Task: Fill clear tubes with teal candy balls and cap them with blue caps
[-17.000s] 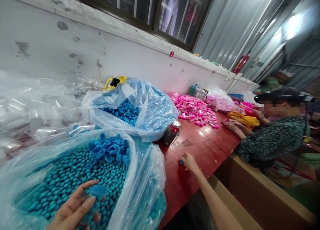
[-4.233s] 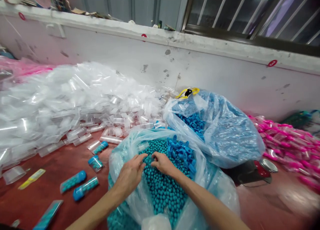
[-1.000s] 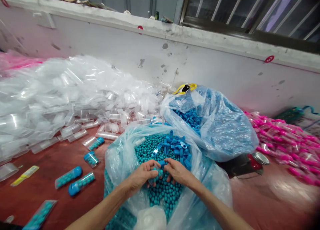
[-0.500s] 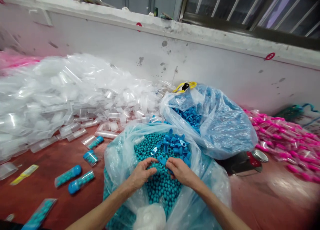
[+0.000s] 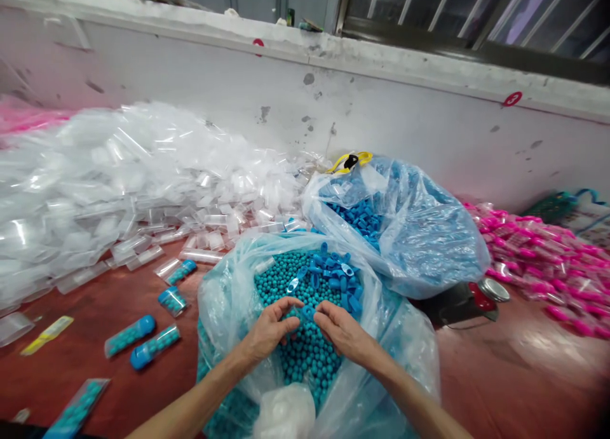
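Note:
My left hand (image 5: 272, 324) is over an open plastic bag (image 5: 219, 280) of teal beads (image 5: 312, 356). Its thumb and index finger are apart, with the fingertips close to a small blue plastic cap (image 5: 309, 312). From the other side, my right hand (image 5: 344, 328) has its fingers bent together at the cap's edge and appears to pinch it. Its fingertips are partly hidden. More blue caps (image 5: 328, 267) lie heaped on the beads just beyond both hands. A blue piece with a pale oval (image 5: 296, 280) rests beside them.
A second bag (image 5: 429, 236) of blue caps stands behind, to the right. Clear tubes (image 5: 143, 172) are piled at left. Several bead-filled tubes (image 5: 128, 336) and a yellow-handled tool (image 5: 46, 334) lie on the red table (image 5: 157, 394). Pink packed items (image 5: 528, 255) are heaped at right.
The small blue cap between my hands has turned and sits slightly lower. My right fingertips have shifted a little left; my left hand has barely moved. The view has shifted slightly.

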`<state>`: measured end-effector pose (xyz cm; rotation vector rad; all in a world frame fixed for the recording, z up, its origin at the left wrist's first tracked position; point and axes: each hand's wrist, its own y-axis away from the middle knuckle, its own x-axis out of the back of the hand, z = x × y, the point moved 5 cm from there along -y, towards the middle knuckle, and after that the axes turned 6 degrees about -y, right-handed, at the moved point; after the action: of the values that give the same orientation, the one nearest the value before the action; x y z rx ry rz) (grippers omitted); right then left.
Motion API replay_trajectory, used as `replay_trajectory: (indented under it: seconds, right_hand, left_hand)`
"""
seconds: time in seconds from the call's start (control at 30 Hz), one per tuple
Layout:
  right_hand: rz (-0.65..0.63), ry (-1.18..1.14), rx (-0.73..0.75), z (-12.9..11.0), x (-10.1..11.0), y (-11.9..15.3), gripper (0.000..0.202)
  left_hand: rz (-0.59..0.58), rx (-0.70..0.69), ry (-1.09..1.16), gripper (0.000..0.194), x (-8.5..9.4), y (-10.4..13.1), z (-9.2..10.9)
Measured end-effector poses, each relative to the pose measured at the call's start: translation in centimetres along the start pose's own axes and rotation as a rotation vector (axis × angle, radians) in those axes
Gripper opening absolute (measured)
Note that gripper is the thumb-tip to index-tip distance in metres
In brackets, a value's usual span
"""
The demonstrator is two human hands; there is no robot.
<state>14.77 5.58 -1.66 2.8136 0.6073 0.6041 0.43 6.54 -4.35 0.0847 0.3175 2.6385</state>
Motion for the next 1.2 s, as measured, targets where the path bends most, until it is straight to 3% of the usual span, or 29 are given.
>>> replay_trajectory:
  seconds: [0.2, 0.4, 0.57, 0.63, 0.77, 0.93, 1.2]
  right_hand:
    - [0.037, 0.183, -0.05, -0.1, 1.3, 0.4, 0.026]
    - [-0.115, -0.34, -0.221, -0.1, -0.9, 0.3, 0.028]
    - [-0.281, -0.516, -0.333, 0.7, -1.8, 0.5, 0.036]
    - [-0.28, -0.519, -0.341, 0.8, -1.6, 0.7, 0.038]
    - [-0.162, -0.496, -0.265, 0.3, -1.0, 0.6, 0.038]
    - [-0.258, -0.465, -0.301, 0.3, -1.3, 0.9, 0.034]
    - [-0.264, -0.403, -0.285, -0.2, -1.6, 1.2, 0.036]
  left_hand:
    - [0.037, -0.02, -0.069, 0.029, 0.6, 0.4, 0.3]
    - [-0.013, -0.067, -0.003, 0.037, -0.4, 0.2, 0.1]
    - [-0.051, -0.061, -0.009, 0.044, -1.0, 0.9, 0.4]
    - [-0.078, -0.048, -0.003, 0.046, -1.2, 1.1, 0.5]
    - [-0.089, -0.025, 0.02, 0.049, -1.6, 1.1, 0.7]
    - [-0.094, -0.011, 0.005, 0.054, -2.0, 1.1, 1.2]
    - [-0.008, -0.051, -0.05, 0.049, -1.6, 2.0, 1.7]
